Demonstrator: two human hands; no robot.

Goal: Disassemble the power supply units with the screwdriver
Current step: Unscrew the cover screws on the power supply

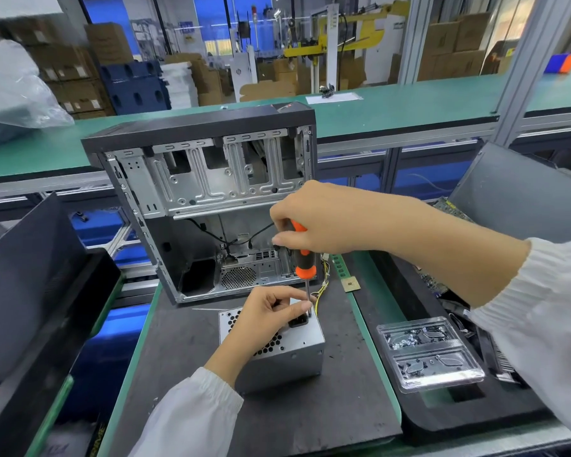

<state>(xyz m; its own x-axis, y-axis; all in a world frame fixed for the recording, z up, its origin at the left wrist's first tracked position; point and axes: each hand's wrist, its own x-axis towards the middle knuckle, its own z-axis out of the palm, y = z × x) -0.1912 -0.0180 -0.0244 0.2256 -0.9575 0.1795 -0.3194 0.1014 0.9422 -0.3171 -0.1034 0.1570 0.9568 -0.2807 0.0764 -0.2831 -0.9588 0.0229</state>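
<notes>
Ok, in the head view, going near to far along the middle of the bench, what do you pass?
Power supply unit gripped by the left hand → screwdriver in the right hand → open computer case → green far bench.

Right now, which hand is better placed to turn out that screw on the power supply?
Right hand: it grips the screwdriver upright, tip down at the power supply. The left hand only steadies the unit.

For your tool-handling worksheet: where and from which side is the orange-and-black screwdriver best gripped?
Grip the orange-and-black screwdriver round its thick handle, from above, as the right hand does. It stands upright, tip on the grey metal power supply box, leaving only a thin shaft below.
</notes>
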